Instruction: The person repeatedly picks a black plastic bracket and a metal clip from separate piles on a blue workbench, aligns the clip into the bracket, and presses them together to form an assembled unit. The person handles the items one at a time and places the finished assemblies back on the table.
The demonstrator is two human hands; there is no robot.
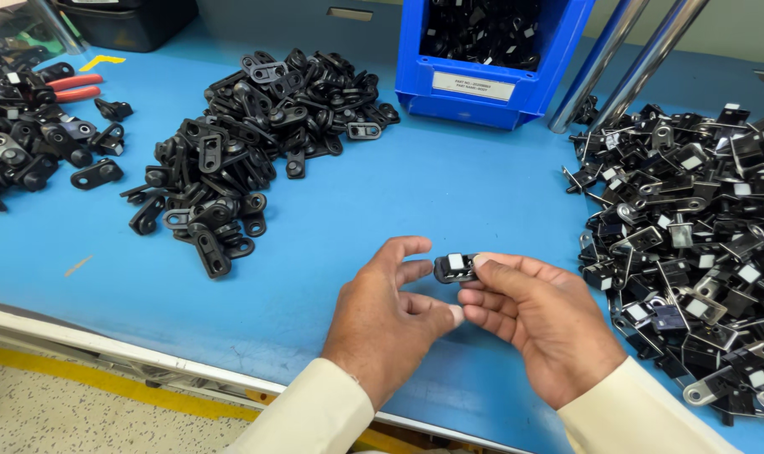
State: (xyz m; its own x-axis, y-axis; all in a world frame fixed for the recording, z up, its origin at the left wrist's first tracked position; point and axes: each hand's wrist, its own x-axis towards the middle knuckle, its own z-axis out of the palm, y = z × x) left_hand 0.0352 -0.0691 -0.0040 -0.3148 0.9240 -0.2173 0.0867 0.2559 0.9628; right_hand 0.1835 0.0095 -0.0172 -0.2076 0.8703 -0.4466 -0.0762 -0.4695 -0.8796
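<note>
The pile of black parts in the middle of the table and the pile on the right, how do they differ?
The middle pile is all matte black flat brackets with holes; the right pile mixes black bodies with white squares and shiny metal tabs. The middle pile is compact; the right pile spreads wider and runs off the picture's edge. Both lie loose on the blue table. The part in the hands looks like the right pile's.

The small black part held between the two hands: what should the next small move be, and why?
Probably the left hand should close its fingers onto the small black part. The right hand pinches it at one end by the fingertips above the blue table, while the left hand's curled fingers sit just beside its free end, seemingly not yet gripping. A second grip would steady it.
</note>
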